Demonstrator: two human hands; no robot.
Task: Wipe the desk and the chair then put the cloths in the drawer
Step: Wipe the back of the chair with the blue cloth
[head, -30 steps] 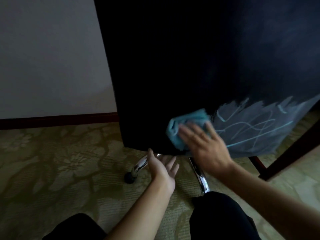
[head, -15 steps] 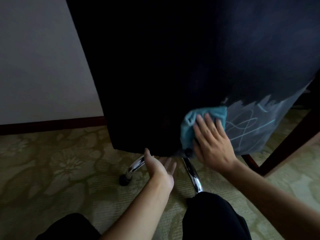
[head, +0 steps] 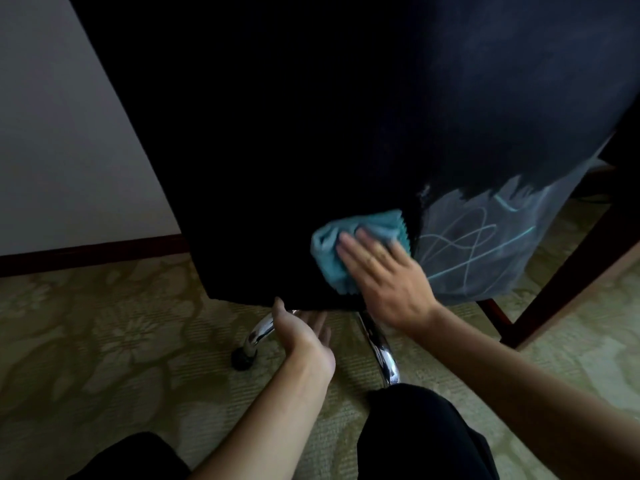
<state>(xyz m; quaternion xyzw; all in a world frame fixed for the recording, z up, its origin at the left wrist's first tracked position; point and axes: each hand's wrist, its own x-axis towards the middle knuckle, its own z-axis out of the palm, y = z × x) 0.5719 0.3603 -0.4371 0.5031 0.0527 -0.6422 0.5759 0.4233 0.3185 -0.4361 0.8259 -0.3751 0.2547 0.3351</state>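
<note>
- The black chair (head: 277,133) fills the upper middle of the view; its back is so dark that no seam or texture shows, and its top is cut off by the frame edge.
- The right hand (head: 388,282) lies flat with fingers straight and spread, pressing a teal cloth (head: 332,251) against the lower part of the chair back; the fingertips are blurred.
- Most of the cloth sits under the palm, so only its left side and top edge can be seen.
- To the right of the cloth, a pale smeared patch with light scribbled lines (head: 485,244) covers the lower right corner of the chair back.
- The left hand (head: 304,330) hovers just below the chair's bottom edge, palm turned up, fingers relaxed and holding nothing; whether it touches the chair cannot be told.
- Two chrome base legs (head: 381,351) emerge from under the chair, one ending in a dark caster (head: 242,360); the rest of the base is hidden.
- A dark wooden leg (head: 568,271) slants at the right, its top out of frame.
- Patterned green carpet (head: 104,341) covers the floor.
</note>
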